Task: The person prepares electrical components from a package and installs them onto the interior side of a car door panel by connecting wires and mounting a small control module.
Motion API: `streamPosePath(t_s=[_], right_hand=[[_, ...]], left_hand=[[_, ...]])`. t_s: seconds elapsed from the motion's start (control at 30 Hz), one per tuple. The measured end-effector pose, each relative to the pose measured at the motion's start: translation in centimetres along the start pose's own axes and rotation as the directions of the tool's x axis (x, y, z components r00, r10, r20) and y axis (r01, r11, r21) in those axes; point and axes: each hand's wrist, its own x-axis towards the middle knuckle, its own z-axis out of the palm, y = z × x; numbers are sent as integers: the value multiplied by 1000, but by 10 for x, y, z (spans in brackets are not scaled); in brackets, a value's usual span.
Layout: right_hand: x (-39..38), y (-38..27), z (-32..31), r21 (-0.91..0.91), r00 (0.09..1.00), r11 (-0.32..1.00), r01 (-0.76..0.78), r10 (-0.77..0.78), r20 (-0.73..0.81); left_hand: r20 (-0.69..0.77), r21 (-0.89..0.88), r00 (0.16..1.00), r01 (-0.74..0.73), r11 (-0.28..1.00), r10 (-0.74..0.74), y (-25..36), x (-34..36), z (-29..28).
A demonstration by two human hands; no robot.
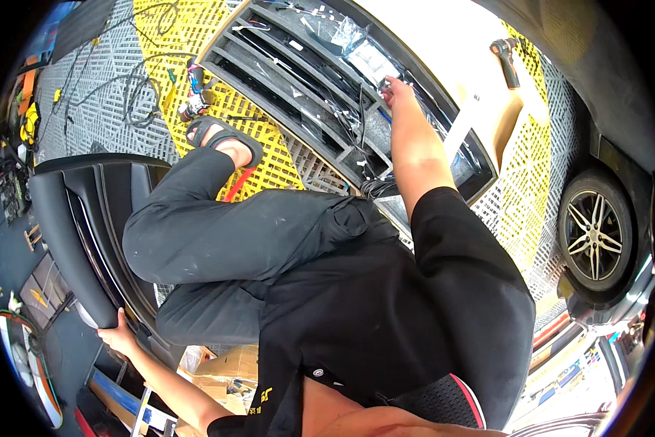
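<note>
My left hand [120, 336] grips the edge of a black car door panel [94, 240] standing beside my legs at the left. The thumb lies on the near side; the other fingers are partly hidden. My right hand [396, 91] reaches into a foam-lined box [287, 95] with long slots. Its fingers are curled together at the edge of a white packet [372, 61]; what they pinch is too small to make out. Dark strips and thin cables [349, 116] lie in the slots. Above the packet is a clear plastic bag [348, 33].
A cordless drill [506, 64] lies beyond the box at the right; another power tool [194, 98] lies near my sandalled foot [225, 140]. Black cable [134, 98] loops over the grating floor. A car wheel [595, 231] is at the right, a cardboard box [225, 370] below.
</note>
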Motion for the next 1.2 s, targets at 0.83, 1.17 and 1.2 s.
streamPosePath(t_s=[0.83,1.17,1.2], right_hand=[[-278,-38,-118,-482,303,246,841,-952,43],[-466,35,-67,453,229,620,640,-717,658],[-484,35,-71,469,165,708,529,-627,761]], left_hand=[[-265,-233,964,-60,971,-4,37,-91,-20],[-433,-312,895,-259,914,106,25,-153,-23],[-441,-318,890,-272,908,113,19,-158,-24]])
